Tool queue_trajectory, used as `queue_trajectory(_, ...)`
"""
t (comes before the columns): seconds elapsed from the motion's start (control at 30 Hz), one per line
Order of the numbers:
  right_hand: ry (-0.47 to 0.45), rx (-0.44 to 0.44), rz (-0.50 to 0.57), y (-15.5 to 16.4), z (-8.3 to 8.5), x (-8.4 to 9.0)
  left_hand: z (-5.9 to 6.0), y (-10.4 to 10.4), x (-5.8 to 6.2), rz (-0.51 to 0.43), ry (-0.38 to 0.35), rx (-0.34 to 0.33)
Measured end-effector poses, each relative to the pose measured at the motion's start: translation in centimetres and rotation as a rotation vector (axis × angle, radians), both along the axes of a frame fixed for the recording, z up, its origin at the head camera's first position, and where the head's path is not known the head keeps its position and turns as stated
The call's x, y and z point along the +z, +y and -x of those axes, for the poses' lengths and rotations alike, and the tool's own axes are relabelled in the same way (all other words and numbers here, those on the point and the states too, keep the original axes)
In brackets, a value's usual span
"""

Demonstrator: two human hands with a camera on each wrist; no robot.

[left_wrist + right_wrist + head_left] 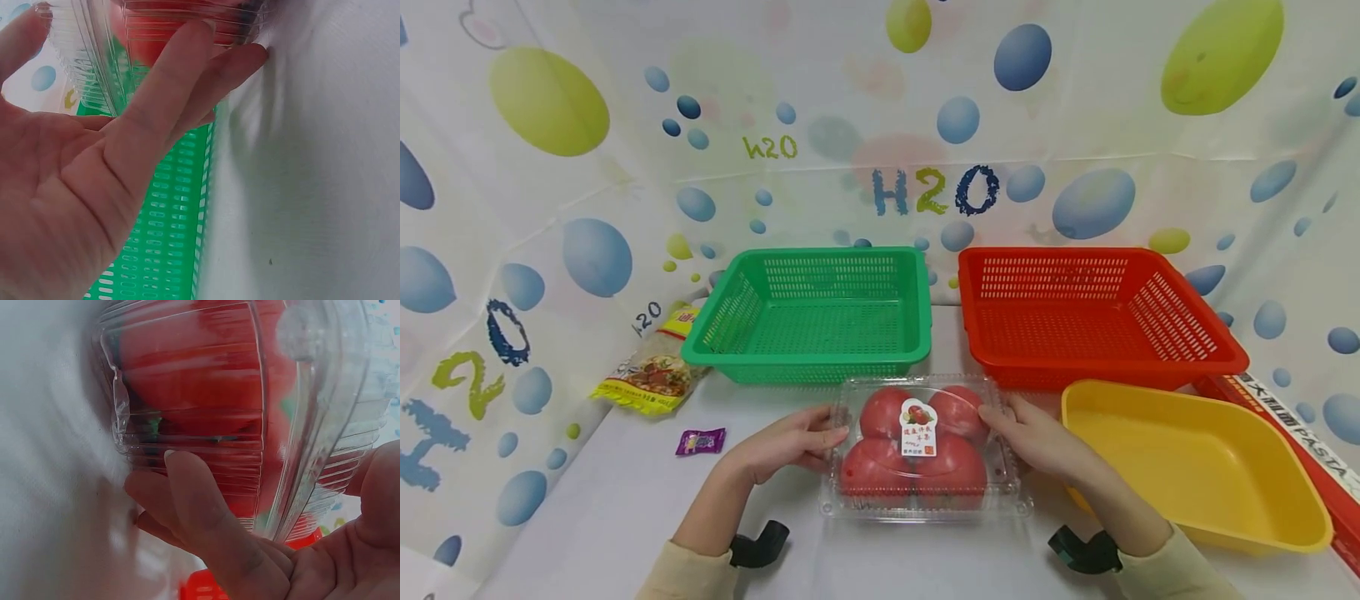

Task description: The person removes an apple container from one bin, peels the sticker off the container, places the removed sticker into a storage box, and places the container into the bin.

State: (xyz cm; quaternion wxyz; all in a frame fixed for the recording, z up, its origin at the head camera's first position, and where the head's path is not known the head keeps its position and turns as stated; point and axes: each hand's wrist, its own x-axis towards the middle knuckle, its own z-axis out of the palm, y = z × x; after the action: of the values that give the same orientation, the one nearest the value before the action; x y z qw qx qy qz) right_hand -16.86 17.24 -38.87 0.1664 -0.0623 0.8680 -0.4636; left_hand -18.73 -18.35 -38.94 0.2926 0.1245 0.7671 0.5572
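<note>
Two hands flank a clear plastic box of tomatoes (922,450), one at each short end. The box lies on the white tablecloth (625,500) just in front of the green basket (812,312), its long axis running left to right, so it sits squarely between the palms. The left hand (790,446) has its fingers (181,87) laid nearly straight against the ribbed side wall, thumb up at the lid edge. The right hand (1030,433) mirrors it, fingers (187,500) curled under the rim and thumb over the top. Neither hand is nearer. To the right of the green basket stands a red basket (1090,312), with a yellow tray (1202,467) in front of that. Left of the green basket lie a noodle packet (651,375) and a small purple sweet (700,440). A bubble-printed sheet walls the space.
</note>
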Motion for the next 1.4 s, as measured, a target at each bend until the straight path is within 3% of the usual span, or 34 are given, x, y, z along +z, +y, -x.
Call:
queue_trajectory(0.4, 0.030, -0.006, -0.066, -0.1, 0.0, 0.3, -0.1, 0.3, -0.1, 0.089, 0.081, 0.112)
queue_trajectory(0.57, 0.079, -0.021, -0.110, 0.0, -0.1, 0.8, 0.0, 0.0, 0.1, 0.137, 0.216, 0.127)
queue_trajectory(0.7, 0.138, -0.041, -0.118, 0.0, -0.2, 1.2, -0.1, -0.1, 0.4, 0.118, 0.338, 0.139)
queue_trajectory(0.93, 0.225, -0.075, -0.137, -0.1, -0.6, 2.2, -0.1, 0.8, 0.1, 0.077, 0.572, 0.094)
queue_trajectory(1.13, 0.208, -0.039, -0.163, -0.4, -0.4, 2.1, -0.1, 1.4, -0.3, 0.055, 0.598, 0.105)
queue_trajectory(1.4, 0.221, -0.059, -0.139, -0.4, -0.3, 1.7, 0.1, 1.6, -0.5, 0.054, 0.614, 0.127)
